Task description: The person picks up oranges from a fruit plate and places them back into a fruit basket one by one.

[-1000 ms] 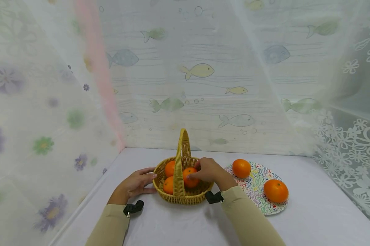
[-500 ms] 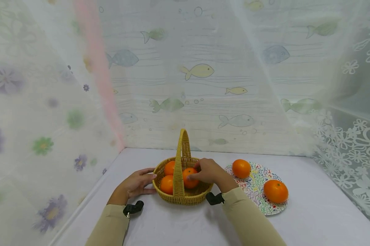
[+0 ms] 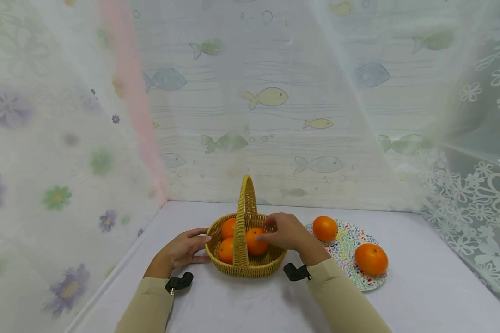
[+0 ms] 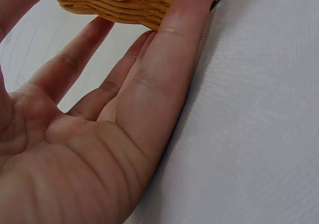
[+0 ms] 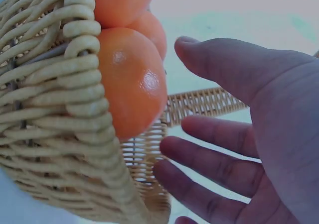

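Note:
A yellow wicker basket (image 3: pixel 252 272) with a tall handle (image 3: pixel 240 236) holds three oranges: one at the back left (image 3: pixel 228 228), one at the front left (image 3: pixel 226 250) and one on the right (image 3: pixel 256 241). My left hand (image 3: pixel 185 249) touches the basket's left side with extended fingers; the left wrist view has its fingertips against the woven wall (image 4: pixel 114 5). Over the right rim hovers my right hand (image 3: pixel 290 235). In the right wrist view a gap separates its loosely bent fingers (image 5: pixel 214 159) from the nearest orange (image 5: pixel 130 84), and nothing is in its grasp.
A round plate with a colourful squiggle pattern (image 3: pixel 346 249) lies right of the basket, partly behind the right forearm. Two more oranges sit on it, one at the back (image 3: pixel 325 228) and one at the front right (image 3: pixel 371 259). Printed curtains (image 3: pixel 271 152) enclose the white table (image 3: pixel 216 305).
My right hand has let go of the right-hand orange and drawn back slightly to the right. The front-left orange shifted a little in the basket. My left hand has stayed put.

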The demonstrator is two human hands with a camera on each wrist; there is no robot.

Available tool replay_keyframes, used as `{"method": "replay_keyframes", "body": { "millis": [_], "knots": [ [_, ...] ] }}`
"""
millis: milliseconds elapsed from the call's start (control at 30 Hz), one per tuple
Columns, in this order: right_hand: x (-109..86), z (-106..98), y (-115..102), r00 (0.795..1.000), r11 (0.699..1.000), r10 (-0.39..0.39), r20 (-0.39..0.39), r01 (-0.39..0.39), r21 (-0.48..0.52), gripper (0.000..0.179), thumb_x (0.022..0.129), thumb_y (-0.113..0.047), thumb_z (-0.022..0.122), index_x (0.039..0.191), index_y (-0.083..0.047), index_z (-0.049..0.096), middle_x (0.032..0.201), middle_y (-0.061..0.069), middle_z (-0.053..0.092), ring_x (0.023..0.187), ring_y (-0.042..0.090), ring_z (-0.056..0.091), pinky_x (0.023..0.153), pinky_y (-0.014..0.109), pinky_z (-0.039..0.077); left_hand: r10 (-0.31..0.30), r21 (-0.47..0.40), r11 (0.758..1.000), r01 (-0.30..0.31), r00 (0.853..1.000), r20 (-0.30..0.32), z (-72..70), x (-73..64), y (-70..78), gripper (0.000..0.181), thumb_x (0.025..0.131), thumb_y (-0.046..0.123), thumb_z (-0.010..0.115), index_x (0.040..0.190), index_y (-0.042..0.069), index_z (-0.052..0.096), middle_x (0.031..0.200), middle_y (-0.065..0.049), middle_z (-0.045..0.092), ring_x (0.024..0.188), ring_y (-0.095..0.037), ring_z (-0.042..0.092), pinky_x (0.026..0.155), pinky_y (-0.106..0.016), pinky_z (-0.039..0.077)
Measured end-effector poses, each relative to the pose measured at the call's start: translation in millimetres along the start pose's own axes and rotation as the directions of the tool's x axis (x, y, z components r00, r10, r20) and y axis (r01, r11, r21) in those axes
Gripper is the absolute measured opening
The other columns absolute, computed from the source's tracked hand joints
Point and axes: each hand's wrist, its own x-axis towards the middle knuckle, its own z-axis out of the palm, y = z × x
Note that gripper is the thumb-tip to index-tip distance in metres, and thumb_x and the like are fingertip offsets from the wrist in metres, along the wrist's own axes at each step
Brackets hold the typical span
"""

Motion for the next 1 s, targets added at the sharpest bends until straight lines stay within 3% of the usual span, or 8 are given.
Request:
{"method": "replay_keyframes", "body": {
  "millis": [600, 1000],
  "knots": [
    [-23.8, -15, 25, 0.987, 0.999, -0.012, -0.161, 0.019, 0.037, 0.047, 0.088, -0.04, 0.082, 0.125, -0.014, 0.071, 0.125, 0.006, 0.071, 0.118, 0.029, 0.064, 0.099, 0.048, 0.057, 0.01, 0.01, 1.0, -0.01, 1.0, 0.009, -2.6, 1.4, -2.3, 0.064, 0.099, 0.025, 0.071, 0.155, 0.008, 0.044, 0.153, -0.013, 0.053, 0.128, -0.027, 0.062, 0.095, -0.057, 0.058],
    [-37.2, -36, 47, 0.966, 1.0, -0.005, -0.259, 0.012, 0.027, 0.045, 0.089, -0.038, 0.082, 0.127, -0.019, 0.07, 0.133, 0.005, 0.067, 0.125, 0.032, 0.062, 0.097, 0.052, 0.058, 0.005, 0.014, 1.0, -0.006, 1.0, 0.022, -4.3, -0.2, -0.9, 0.064, 0.101, 0.025, 0.069, 0.157, 0.008, 0.041, 0.156, -0.015, 0.049, 0.129, -0.026, 0.061, 0.097, -0.056, 0.058]
  ]
}}
